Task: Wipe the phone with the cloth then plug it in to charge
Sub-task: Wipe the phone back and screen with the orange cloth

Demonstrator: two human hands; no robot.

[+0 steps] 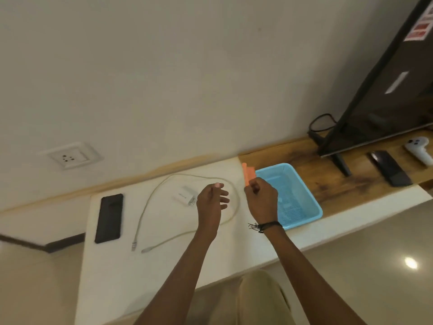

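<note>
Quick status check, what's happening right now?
Right hand gripping orange cloth; left hand open, empty. Phone untouched, cable unplugged. Nothing blocking.

The white counter (164,266) carries a black phone (109,218) at the left, a looped white cable (150,202), a white charger (186,196) inside the loop, and a blue basket (302,200) at the right.

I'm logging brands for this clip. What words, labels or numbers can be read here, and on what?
None can be read.
Charger adapter: faint grey print, too blurred.
Red and white stickers on the TV: text too small.
White label on the TV: blank or unreadable.
Phone: no visible marking.
</note>
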